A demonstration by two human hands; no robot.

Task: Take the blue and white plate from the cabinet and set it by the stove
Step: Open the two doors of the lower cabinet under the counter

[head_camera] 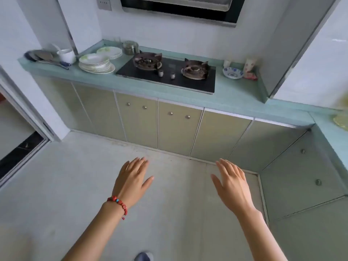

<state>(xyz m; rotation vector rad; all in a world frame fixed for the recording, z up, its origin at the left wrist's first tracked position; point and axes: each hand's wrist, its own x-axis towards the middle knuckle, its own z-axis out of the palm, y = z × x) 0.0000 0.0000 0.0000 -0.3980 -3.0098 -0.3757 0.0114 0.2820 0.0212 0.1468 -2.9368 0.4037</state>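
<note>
A blue and white dish (233, 72) sits on the green counter (235, 95) just right of the black two-burner stove (167, 75). Below the counter run beige cabinet doors (178, 127) with round metal knobs, all closed. My left hand (131, 180), with a red bead bracelet at the wrist, hovers flat over the floor with fingers spread and nothing in it. My right hand (232, 183) is held out the same way, empty, a little to the right. Both hands are well short of the cabinets.
Stacks of white plates (95, 63) stand left of the stove, with a metal lidded jar (130, 47), a white cup (66, 55) and ladles (43, 57) nearby. A range hood (180, 8) hangs above. A side counter runs along the right; a doorway opens at left.
</note>
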